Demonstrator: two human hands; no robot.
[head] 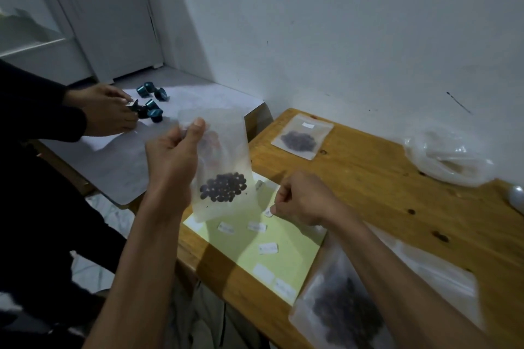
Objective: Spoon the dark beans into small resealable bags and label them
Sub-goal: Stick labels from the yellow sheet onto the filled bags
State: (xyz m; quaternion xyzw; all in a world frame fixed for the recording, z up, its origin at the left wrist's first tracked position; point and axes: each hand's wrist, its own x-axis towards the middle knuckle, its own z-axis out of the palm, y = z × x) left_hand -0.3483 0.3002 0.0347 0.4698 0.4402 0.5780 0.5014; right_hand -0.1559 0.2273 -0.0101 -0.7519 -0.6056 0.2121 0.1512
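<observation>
My left hand (173, 156) holds a small clear resealable bag (226, 150) upright by its upper left edge, above the table. Dark beans (223, 187) sit in the bag's bottom. My right hand (300, 198) pinches a small white label (268, 212) between thumb and fingertip, just over a pale green label sheet (283, 258) with several white labels stuck to it. A filled, labelled bag (302, 136) lies flat at the table's far side. A larger bag of beans (343, 312) lies under my right forearm.
The wooden table (382, 193) holds a crumpled clear plastic bag (448, 159) at the back right and a pale round object (517, 195) at the right edge. To the left, another person's hands (107, 113) handle several blue capsules (151, 102) on a grey surface.
</observation>
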